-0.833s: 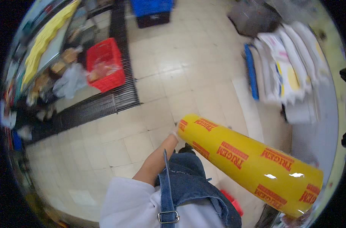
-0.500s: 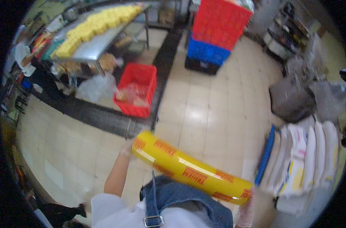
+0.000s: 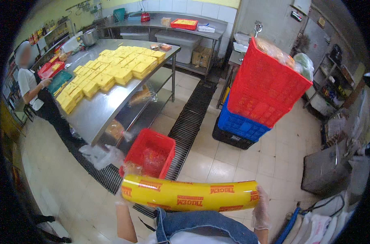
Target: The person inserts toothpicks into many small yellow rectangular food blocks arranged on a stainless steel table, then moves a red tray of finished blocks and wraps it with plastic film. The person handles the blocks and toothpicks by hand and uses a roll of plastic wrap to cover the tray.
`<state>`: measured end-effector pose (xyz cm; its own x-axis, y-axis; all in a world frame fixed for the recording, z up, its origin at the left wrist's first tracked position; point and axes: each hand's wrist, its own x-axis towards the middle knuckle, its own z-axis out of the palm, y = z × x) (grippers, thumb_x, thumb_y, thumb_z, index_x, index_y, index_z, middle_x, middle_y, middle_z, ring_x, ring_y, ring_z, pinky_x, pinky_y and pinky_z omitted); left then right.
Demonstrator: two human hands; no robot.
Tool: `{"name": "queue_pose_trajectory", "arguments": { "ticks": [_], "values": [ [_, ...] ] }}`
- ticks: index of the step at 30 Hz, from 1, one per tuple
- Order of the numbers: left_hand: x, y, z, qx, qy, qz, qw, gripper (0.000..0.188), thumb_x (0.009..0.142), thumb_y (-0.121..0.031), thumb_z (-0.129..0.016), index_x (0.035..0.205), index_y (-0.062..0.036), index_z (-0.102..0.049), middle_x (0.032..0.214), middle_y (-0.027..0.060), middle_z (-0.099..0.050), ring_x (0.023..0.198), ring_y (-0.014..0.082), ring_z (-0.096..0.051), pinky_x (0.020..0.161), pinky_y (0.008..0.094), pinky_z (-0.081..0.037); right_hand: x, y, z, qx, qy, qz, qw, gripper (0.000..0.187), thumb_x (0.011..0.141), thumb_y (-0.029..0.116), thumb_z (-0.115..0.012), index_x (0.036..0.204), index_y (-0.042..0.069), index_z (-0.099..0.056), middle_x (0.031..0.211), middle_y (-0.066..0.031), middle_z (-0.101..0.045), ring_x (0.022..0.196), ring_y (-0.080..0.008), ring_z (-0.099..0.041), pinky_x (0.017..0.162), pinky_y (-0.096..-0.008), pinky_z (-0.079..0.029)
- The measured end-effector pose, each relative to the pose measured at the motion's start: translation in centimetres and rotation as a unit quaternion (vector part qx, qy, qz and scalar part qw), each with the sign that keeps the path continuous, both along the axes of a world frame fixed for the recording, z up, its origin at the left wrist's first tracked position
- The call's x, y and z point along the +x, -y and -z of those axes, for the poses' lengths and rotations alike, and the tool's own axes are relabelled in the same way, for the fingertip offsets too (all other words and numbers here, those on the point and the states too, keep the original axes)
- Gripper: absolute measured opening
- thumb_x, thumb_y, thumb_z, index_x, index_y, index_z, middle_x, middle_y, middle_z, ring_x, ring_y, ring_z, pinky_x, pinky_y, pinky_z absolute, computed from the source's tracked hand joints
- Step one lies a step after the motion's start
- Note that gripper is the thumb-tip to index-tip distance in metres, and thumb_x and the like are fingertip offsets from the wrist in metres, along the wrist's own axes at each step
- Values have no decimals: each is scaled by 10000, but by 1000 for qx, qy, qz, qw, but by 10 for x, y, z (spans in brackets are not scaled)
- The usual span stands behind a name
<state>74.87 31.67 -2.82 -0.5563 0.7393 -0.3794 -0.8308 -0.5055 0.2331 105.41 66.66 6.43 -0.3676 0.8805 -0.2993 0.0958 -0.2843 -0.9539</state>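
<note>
Head view: yellow roll (image 3: 205, 197) left-to-right

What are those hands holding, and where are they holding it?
A big yellow roll, by its two ends: left hand at one, right hand at the other.

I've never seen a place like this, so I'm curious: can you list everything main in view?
Roll: 1, yellow with red print, lower middle
Table: 1, grey, left
Blocks: many, yellow, on table
Counter: 1, grey, at back
Tray: 1, red, on counter
Grate: 1, dark, floor beside table
Floor crate: 1, red, beyond roll
Crate stack: 1, red over blue over black, right of grate
Bin: 1, grey, right
Sacks: several, mostly white, lower right
Co-worker: 1, white top, left of table
Apron: 1, blue, below roll
Left hand: 1, partly hidden, roll's left end
Right hand: 1, clear glove, roll's right end
</note>
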Motion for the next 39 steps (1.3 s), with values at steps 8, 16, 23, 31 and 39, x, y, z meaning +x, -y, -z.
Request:
{"name": "queue_pose_trajectory", "arguments": {
  "ticks": [8,16,23,31,39],
  "values": [
    [-173,-234,-136,-88,-320,-148,932,537,942,-396,-351,1264,30,-405,1259,148,-473,1195,262,-423,996,376,-352,-203,-227,37,-122,-123,-56,983,459,880,421,-394,1017,34,-600,998,-113,-629,952,-220,-583,845,-340,-450],
    [-304,-340,-169,-227,-348,-421,806,518,928,-339,-403,1348,-54,-300,1287,191,-429,1096,280,-508,926,429,-426,-505,-382,-34,-160,-123,-219,955,432,857,403,-467,1036,29,-590,1014,-96,-625,952,-210,-577,879,-326,-414],
    [-510,-431,-125,-384,-510,-394,661,538,927,-335,-399,1381,-95,-237,1306,151,-430,1093,245,-518,902,414,-454,-720,-475,-32,-155,-194,-172,953,398,894,353,-425,1043,13,-568,1003,-102,-619,955,-220,-570,900,-324,-401],
    [-802,-618,-158,-175,-268,-290,902,433,945,-356,-390,1206,-25,-487,1137,95,-565,1035,191,-544,918,325,-423,-901,-639,-20,-102,-224,-122,962,458,837,396,-458,1024,-5,-576,991,-133,-624,931,-251,-593,838,-373,-460],
    [-945,-697,-143,-201,-319,-441,815,506,939,-375,-386,1274,4,-395,1251,122,-485,1125,222,-487,954,358,-401,-1189,-745,-32,-145,-186,-279,931,337,895,309,-475,1101,48,-526,1058,-93,-594,1029,-206,-539,921,-334,-400]
  ]
}}
